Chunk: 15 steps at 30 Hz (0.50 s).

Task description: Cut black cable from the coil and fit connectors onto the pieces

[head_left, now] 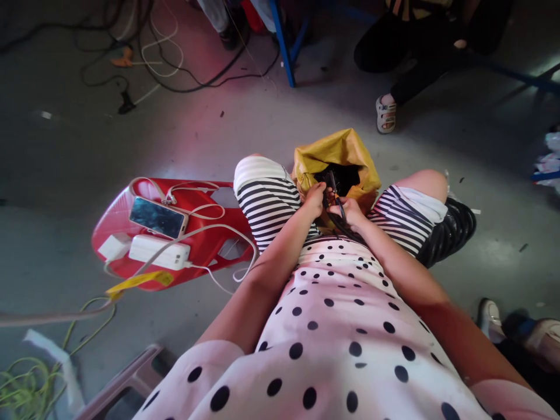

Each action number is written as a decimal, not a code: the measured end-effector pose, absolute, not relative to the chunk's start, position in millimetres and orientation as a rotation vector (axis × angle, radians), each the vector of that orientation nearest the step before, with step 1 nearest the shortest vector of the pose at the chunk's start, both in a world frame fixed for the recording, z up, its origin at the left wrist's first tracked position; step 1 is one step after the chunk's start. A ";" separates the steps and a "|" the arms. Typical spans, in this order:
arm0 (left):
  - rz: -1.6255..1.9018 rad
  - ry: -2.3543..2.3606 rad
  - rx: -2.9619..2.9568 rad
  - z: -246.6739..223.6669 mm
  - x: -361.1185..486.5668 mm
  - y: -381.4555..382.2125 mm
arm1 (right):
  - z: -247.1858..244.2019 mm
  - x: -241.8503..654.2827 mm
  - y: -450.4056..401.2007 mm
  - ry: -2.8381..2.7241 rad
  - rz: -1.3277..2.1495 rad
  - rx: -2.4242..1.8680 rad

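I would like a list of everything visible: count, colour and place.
Bag: one, yellow, centre
Tool: one, black and orange, over bag
Plastic stand: one, red, left side
Phone: one, dark screen, on stand
Blocks: two, white, beside phone
Cables: several, black and white, left and centre
Tag: one, yellow, on cable
Cord: count unclear, yellow-green, lower left
Stool: one, greyish, lower left
Ribbed bundle: one, black, right of centre
Frame: at least one, blue, top
Other people: several, clothing mixed, top and right
Floor: one, grey, throughout
Clothes: two, black and white, worn
Left hand: one, at bag
Right hand: one, on tool
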State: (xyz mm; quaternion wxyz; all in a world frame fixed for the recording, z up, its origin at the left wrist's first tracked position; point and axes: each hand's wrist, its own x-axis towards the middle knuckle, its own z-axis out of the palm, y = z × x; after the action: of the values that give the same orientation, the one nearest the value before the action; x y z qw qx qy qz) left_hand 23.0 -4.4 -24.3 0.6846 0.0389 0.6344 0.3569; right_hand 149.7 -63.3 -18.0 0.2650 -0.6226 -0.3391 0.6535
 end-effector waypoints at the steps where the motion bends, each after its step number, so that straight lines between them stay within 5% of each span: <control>1: 0.796 1.427 0.065 -22.3 23.5 -5.2 | -15.9 149.3 -62.4 -0.890 1.764 -1.693; 15: 0.852 1.514 0.718 -33.7 12.2 -8.8 | -20.8 182.5 -52.1 -1.033 1.856 -1.917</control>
State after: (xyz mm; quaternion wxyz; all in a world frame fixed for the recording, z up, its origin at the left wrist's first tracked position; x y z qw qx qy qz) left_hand 12.2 -8.8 -33.7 0.5901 0.3086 0.6502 0.3658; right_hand 182.5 -52.1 -20.8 0.1399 -0.6634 -0.3576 0.6423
